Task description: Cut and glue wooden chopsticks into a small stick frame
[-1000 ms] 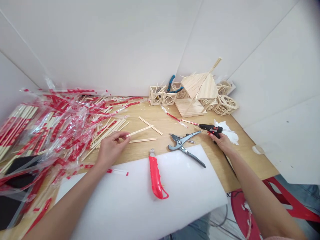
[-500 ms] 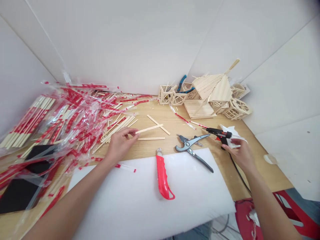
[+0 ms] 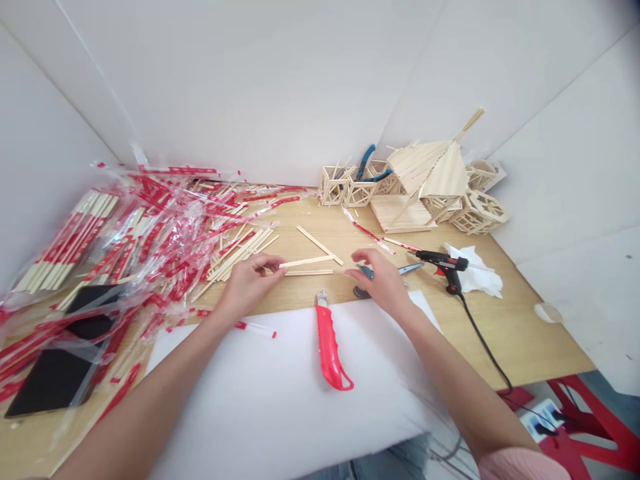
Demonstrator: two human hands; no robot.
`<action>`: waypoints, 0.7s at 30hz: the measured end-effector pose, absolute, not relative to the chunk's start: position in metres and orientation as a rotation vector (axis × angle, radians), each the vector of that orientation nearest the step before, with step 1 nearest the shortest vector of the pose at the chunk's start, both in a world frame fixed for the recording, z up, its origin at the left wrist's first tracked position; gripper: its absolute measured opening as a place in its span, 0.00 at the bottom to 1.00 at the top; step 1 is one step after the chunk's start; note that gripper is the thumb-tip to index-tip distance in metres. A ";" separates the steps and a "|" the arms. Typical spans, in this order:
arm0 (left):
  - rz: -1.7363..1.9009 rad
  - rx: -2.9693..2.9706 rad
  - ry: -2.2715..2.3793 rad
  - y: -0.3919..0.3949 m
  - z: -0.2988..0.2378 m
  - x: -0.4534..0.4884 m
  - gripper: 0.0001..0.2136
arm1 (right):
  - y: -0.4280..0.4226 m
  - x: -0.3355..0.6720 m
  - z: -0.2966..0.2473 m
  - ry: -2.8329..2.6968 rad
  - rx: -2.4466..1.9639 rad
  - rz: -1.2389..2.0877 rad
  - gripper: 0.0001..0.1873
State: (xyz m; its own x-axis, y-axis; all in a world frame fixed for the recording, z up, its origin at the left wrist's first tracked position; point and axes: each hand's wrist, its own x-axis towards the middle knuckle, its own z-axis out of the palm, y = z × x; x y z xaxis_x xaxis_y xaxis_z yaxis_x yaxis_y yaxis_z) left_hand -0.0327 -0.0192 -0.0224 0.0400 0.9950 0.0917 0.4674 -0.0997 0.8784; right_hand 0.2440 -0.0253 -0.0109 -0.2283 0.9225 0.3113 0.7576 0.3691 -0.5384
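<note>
My left hand (image 3: pixel 250 283) pinches one end of a wooden chopstick (image 3: pixel 310 261) between thumb and fingertips, and the stick points to the right. Just below it another chopstick (image 3: pixel 317 273) lies on the table, and a third (image 3: pixel 320 245) slants behind. My right hand (image 3: pixel 381 280) is empty, thumb and fingers apart, a little right of the held stick's free end. It hides most of the grey-blue hand cutter (image 3: pixel 410 269) under it. A black hot glue gun (image 3: pixel 450 263) rests further right beside a crumpled white tissue (image 3: pixel 483 277).
A red utility knife (image 3: pixel 330 347) lies on a white foam sheet (image 3: pixel 280 400). Plastic wrappers (image 3: pixel 155 227) and loose chopsticks pile up at left, near a black phone-like slab (image 3: pixel 55 380). Stick-built models (image 3: pixel 425 173) stand at the back right, with blue-handled pliers (image 3: pixel 367 163). A cord (image 3: pixel 480 340) trails off the table.
My right hand has let go of the glue gun, leaving it on the table, and moved left over the cutter. My left hand still holds the chopstick in nearly the same place.
</note>
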 end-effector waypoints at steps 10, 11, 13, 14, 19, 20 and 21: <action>0.931 1.518 1.463 -0.016 -0.025 -0.036 0.17 | -0.010 0.210 -0.023 -1.649 -1.370 0.737 0.10; 0.925 1.497 1.454 -0.015 -0.024 -0.035 0.17 | -0.010 0.210 -0.023 -1.626 -1.366 0.743 0.10; 0.920 1.443 1.436 -0.015 -0.024 -0.035 0.18 | -0.012 0.210 -0.024 -1.592 -1.357 0.745 0.11; 0.927 1.411 1.430 -0.015 -0.023 -0.034 0.19 | -0.013 0.210 -0.024 -1.580 -1.351 0.740 0.11; 0.973 1.272 1.424 -0.013 -0.024 -0.035 0.23 | -0.018 0.207 -0.025 -1.599 -1.331 0.662 0.09; 0.988 1.260 1.432 -0.013 -0.025 -0.035 0.24 | -0.019 0.205 -0.025 -1.611 -1.324 0.635 0.08; 1.009 1.257 1.447 -0.013 -0.026 -0.036 0.23 | -0.020 0.204 -0.025 -1.620 -1.315 0.611 0.08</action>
